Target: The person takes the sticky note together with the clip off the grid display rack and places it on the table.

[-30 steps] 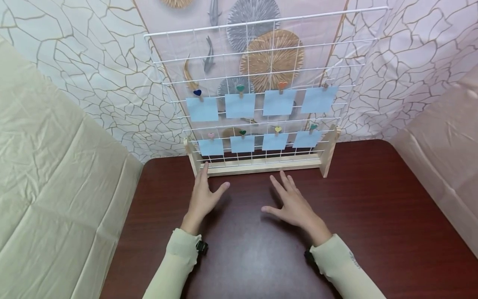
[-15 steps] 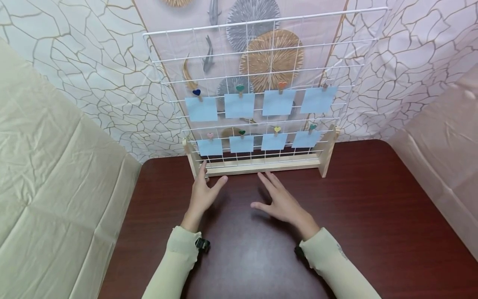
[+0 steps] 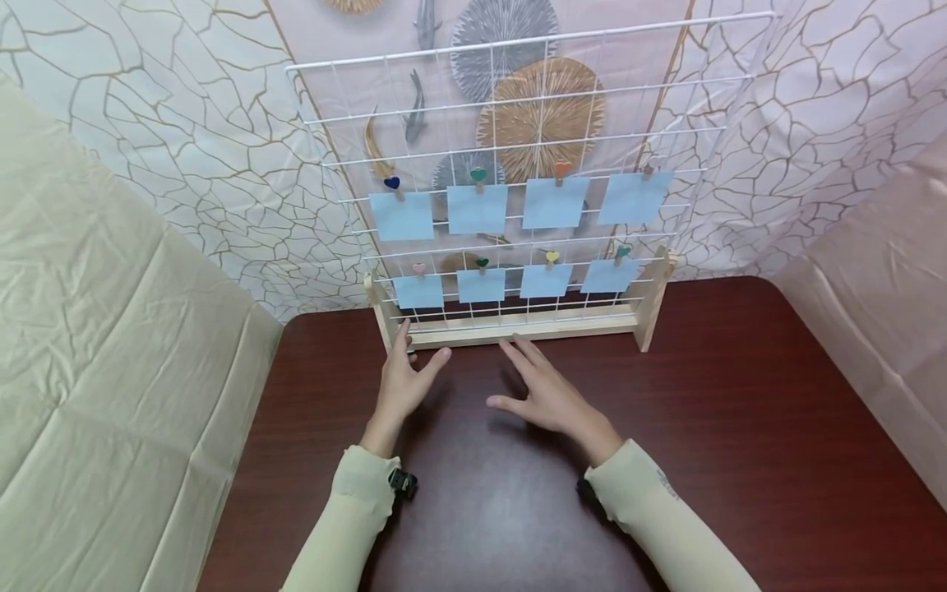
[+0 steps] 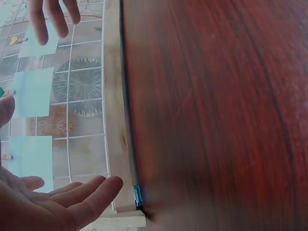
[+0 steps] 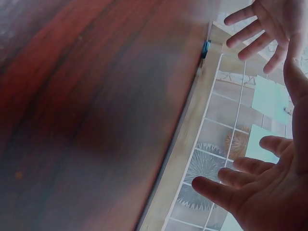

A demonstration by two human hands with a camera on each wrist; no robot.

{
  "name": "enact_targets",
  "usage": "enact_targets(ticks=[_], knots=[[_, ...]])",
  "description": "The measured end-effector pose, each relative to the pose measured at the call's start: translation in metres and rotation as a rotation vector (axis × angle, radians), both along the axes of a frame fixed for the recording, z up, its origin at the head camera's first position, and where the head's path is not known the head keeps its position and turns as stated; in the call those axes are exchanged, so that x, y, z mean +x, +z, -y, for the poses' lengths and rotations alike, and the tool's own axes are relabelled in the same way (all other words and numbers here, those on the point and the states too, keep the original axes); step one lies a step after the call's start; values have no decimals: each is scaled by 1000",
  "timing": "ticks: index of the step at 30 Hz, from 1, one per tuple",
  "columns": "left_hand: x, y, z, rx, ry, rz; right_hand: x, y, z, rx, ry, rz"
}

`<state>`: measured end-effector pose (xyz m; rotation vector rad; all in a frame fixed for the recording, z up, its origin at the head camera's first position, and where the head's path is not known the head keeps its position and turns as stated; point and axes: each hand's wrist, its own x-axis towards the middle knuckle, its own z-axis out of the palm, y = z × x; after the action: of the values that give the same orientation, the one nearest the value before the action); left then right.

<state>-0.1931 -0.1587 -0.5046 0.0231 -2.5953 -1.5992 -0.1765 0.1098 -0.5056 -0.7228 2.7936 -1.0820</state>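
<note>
Both hands hover over the table with nothing in them. My left hand [image 3: 402, 385] is near the left foot of a wire grid rack [image 3: 533, 39], thumb spread from its fingers. To its right, my right hand [image 3: 551, 396] has its fingers extended toward the rack's wooden base [image 3: 562, 329]. Two rows of light-blue cards hang on the grid, an upper card [image 3: 477, 210] larger than a lower card [image 3: 481, 285]. Small heart-topped clothespins hold them, among them a dark blue heart clip [image 3: 392, 182] and a yellow one. By the base's left end lies a small blue object [image 4: 138, 195].
The dark red-brown table [image 3: 740, 427] extends on both sides of the hands. Behind the rack hangs a white cloth [image 3: 192, 148] with gold crackle lines and a panel of fish and round motifs. Beige cloth [image 3: 96, 353] walls in the left side, and similar cloth the right.
My right hand has moved left, closer to my left hand. The left hand has barely shifted, its thumb slightly higher. Rack and cards stay as they were.
</note>
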Motion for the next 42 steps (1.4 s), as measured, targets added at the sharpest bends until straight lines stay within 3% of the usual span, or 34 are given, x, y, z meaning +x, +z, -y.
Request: enact_targets(ticks=[11, 18, 25, 42], knots=[[-3, 1, 0, 28, -6, 14, -5, 1, 9, -22, 29, 33], [-12, 6, 2, 31, 7, -12, -10, 6, 18, -40, 45, 29], [-17, 12, 6, 68, 65, -29, -17, 16, 26, -66, 57, 24], [-27, 13, 3, 62, 109, -83, -34, 45, 44, -159, 82, -3]])
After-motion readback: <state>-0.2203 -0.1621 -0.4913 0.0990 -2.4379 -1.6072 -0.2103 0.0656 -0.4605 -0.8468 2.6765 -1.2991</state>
